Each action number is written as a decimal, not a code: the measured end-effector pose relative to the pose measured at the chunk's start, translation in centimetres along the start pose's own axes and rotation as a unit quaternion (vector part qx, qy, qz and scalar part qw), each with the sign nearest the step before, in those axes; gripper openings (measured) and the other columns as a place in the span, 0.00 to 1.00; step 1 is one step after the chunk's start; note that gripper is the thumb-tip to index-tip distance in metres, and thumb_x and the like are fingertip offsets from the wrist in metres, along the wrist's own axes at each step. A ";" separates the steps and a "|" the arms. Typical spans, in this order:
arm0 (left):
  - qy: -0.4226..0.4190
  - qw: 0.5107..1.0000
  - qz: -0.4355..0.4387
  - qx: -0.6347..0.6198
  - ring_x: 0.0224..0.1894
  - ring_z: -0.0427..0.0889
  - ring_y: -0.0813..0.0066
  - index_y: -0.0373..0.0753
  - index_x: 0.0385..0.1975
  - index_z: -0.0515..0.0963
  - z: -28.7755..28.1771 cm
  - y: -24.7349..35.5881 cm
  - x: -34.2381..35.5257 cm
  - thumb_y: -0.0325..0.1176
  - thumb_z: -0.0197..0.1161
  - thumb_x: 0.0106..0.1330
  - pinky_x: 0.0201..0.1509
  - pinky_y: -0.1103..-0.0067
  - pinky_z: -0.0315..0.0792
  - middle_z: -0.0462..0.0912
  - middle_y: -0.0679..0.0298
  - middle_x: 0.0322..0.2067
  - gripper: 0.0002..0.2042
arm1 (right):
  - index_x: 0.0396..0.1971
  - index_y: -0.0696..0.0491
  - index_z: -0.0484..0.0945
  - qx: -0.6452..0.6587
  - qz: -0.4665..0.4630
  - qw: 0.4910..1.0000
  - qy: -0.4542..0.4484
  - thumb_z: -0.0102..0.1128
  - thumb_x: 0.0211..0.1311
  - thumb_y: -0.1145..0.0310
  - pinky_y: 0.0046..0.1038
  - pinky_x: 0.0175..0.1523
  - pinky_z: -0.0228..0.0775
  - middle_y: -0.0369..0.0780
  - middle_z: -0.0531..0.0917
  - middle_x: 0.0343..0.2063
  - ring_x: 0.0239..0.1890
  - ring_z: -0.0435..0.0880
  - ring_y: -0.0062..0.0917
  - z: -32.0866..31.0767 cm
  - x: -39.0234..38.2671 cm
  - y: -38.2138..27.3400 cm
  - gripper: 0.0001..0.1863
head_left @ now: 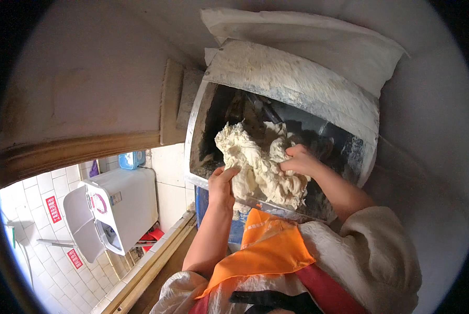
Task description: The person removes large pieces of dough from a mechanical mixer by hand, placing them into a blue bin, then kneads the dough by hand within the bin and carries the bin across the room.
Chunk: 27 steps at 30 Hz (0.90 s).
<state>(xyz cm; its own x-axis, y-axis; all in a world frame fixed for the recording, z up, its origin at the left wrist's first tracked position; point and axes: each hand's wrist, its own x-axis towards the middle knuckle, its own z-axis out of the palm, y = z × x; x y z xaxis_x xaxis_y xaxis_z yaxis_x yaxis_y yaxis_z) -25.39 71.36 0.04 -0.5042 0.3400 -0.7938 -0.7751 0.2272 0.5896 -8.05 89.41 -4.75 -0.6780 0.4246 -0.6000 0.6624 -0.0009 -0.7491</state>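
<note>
A large, ragged mass of pale dough (258, 167) hangs over the front of a flour-crusted mixer trough (203, 118). My left hand (223, 183) is closed on the dough's left edge, thumb on top. From the right, my right hand (299, 160) grips the dough with bent fingers partly sunk in it. Behind the dough, a dark metal mixing bar (266, 109) shows inside the trough. The dough hides much of the trough's floor and the fingertips of both hands.
The trough's raised, floury lid (297, 78) and a white sheet (323, 39) stand at the back. A wall (433, 157) is close on the right. To the left, beyond a wooden door frame (151, 261), a white lidded bin (122, 204) stands by white tiles.
</note>
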 end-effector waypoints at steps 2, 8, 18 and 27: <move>-0.026 0.999 0.004 -0.027 0.32 0.83 0.65 0.24 0.39 0.73 -1.3 0.7 -3.1 0.21 0.59 0.56 0.39 0.73 0.78 0.81 0.52 0.35 0.11 | 0.22 0.60 0.79 -0.023 -0.032 0.999 0.013 0.67 0.34 0.60 0.30 0.30 0.67 0.47 0.79 0.18 0.22 0.78 0.27 -0.3 -3.1 -2.3 0.18; -0.025 0.999 0.003 0.021 0.37 0.82 0.67 0.26 0.44 0.73 -5.6 0.7 -7.6 0.24 0.59 0.58 0.42 0.73 0.77 0.81 0.54 0.38 0.14 | 0.20 0.58 0.77 -0.126 -0.246 0.957 0.092 0.66 0.33 0.60 0.37 0.41 0.68 0.47 0.78 0.19 0.27 0.76 0.42 2.1 -6.6 -4.1 0.17; -0.102 0.891 0.080 0.435 0.34 0.73 0.76 0.27 0.46 0.71 -3.2 5.6 7.5 0.48 0.68 0.61 0.41 0.79 0.69 0.78 0.62 0.34 0.28 | 0.46 0.63 0.76 0.121 -0.100 0.987 -0.021 0.67 0.43 0.60 0.29 0.45 0.73 0.45 0.82 0.36 0.36 0.82 0.29 4.2 1.0 2.2 0.30; 0.065 0.997 0.006 0.033 0.62 0.68 0.54 0.43 0.70 0.32 -0.9 2.4 5.6 0.35 0.70 0.58 0.54 0.59 0.73 0.61 0.50 0.63 0.52 | 0.70 0.55 0.45 0.285 0.204 0.925 0.146 0.74 0.44 0.48 0.41 0.68 0.51 0.50 0.55 0.68 0.69 0.55 0.39 -0.5 1.0 6.6 0.60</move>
<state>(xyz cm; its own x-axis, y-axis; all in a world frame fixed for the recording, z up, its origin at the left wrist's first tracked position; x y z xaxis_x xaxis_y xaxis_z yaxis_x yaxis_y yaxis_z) -30.38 73.01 -3.16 -0.5619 0.2222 -0.7968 -0.7440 0.2853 0.6042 -4.22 90.32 -10.16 -0.2383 0.5102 -0.8264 0.5123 -0.6568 -0.5533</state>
